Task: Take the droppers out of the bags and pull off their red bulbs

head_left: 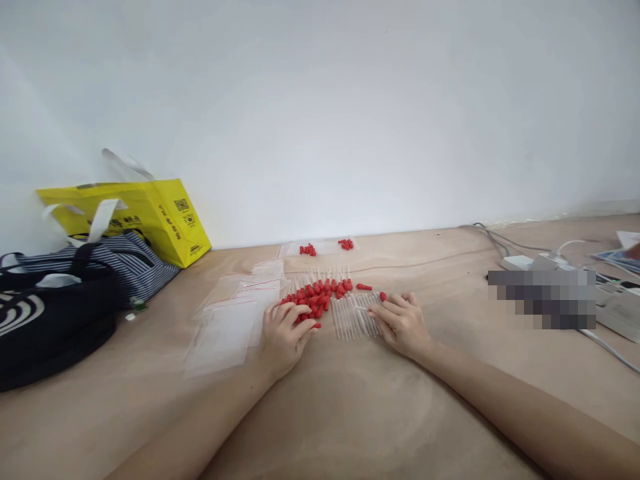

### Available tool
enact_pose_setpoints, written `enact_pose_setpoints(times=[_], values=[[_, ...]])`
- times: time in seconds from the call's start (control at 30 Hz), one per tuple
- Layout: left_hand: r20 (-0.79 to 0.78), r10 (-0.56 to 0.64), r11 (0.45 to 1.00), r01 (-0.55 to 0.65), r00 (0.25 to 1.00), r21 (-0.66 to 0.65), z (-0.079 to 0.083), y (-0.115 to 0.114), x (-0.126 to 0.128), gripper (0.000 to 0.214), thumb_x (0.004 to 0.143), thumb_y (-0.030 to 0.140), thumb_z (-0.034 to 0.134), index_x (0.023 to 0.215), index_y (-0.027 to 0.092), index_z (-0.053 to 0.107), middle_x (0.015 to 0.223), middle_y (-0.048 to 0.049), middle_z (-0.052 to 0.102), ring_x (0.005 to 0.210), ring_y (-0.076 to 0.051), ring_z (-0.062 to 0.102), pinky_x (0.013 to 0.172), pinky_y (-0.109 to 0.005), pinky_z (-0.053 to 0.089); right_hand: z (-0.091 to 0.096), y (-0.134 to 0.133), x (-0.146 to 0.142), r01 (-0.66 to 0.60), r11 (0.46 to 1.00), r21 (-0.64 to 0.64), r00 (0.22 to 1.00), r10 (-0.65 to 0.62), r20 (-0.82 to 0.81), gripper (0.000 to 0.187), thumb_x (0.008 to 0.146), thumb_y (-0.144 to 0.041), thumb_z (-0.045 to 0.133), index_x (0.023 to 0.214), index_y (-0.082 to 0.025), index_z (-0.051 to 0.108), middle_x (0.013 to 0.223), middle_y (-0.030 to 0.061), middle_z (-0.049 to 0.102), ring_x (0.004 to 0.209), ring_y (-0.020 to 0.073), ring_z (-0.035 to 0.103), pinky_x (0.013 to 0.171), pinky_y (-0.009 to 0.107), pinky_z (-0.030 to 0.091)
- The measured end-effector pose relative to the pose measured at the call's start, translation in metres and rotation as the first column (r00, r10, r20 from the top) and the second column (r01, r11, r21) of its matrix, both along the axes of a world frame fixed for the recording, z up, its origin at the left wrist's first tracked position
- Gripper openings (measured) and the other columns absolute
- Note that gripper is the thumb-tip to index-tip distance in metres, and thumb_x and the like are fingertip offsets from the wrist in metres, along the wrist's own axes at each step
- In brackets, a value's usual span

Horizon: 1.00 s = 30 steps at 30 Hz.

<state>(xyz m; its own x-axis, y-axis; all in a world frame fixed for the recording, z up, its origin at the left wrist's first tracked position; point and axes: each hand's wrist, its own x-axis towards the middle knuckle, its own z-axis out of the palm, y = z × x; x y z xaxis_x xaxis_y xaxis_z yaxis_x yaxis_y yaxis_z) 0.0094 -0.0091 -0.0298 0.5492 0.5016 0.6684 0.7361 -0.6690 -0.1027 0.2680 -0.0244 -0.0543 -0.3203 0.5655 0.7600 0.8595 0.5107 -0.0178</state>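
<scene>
A heap of small red rubber caps (320,297) lies on a wooden table (350,400), partly over a row of clear thin tubes (353,317). My left hand (285,330) rests at the heap's near left edge, fingers curled and pinching among the red caps. My right hand (403,321) lies on the right end of the clear tubes, fingers bent and pressed together on them. One loose red cap (364,287) sits just beyond my right hand. Left of the heap lie flat clear zip bags (235,320).
Two filled clear bags with red caps (325,248) lie near the white wall. A yellow bag (145,217) and a dark striped bag (65,293) stand at the left. White power strips and cables (545,263) crowd the right side.
</scene>
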Motion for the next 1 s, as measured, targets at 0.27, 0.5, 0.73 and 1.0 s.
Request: enact_pose_setpoints(times=[0.27,0.5,0.73,1.0], values=[[0.365,0.092,0.983,-0.026,0.926,-0.182,-0.007,0.020,-0.006,0.025,0.084,0.020,0.037,0.102,0.017,0.052,0.086,-0.0061,0.050,0.081,-0.017,0.052,0.073,-0.031,0.046,-0.003,0.011,-0.013,0.134,0.954,-0.269,0.988,-0.150,-0.039,0.028,0.081,-0.016,0.036,0.098,-0.019,0.058,0.080,0.0054,0.062,0.070,0.0157,0.053,0.061,0.027,0.028],[0.439,0.319,0.922,-0.167,0.840,-0.351,-0.009,0.034,-0.031,0.020,0.074,0.020,0.042,0.086,0.015,0.057,0.085,-0.0066,0.050,0.072,-0.016,0.055,0.063,-0.030,0.049,0.005,0.010,-0.028,0.342,0.873,-0.348,0.935,-0.353,0.034,0.026,0.076,-0.016,0.041,0.092,-0.022,0.061,0.085,0.0053,0.064,0.073,0.0162,0.057,0.061,0.029,0.020],[0.424,0.455,0.839,-0.217,0.783,-0.499,-0.006,0.041,-0.031,0.025,0.069,0.030,0.049,0.089,0.015,0.053,0.069,-0.0010,0.055,0.056,-0.012,0.055,0.057,-0.025,0.047,0.010,0.010,-0.035,0.407,0.796,-0.448,0.911,-0.391,0.131,0.032,0.076,-0.019,0.039,0.102,-0.025,0.058,0.092,0.0054,0.062,0.078,0.0164,0.056,0.064,0.030,0.019],[0.312,0.561,0.743,-0.300,0.767,-0.598,0.001,0.040,-0.033,0.026,0.074,0.040,0.041,0.075,0.017,0.055,0.073,-0.0025,0.064,0.068,-0.015,0.059,0.064,-0.024,0.043,0.010,0.009,-0.034,0.364,0.822,-0.438,0.928,-0.362,0.091,0.028,0.077,-0.022,0.039,0.098,-0.023,0.059,0.092,0.0055,0.063,0.078,0.0171,0.055,0.065,0.030,0.020]])
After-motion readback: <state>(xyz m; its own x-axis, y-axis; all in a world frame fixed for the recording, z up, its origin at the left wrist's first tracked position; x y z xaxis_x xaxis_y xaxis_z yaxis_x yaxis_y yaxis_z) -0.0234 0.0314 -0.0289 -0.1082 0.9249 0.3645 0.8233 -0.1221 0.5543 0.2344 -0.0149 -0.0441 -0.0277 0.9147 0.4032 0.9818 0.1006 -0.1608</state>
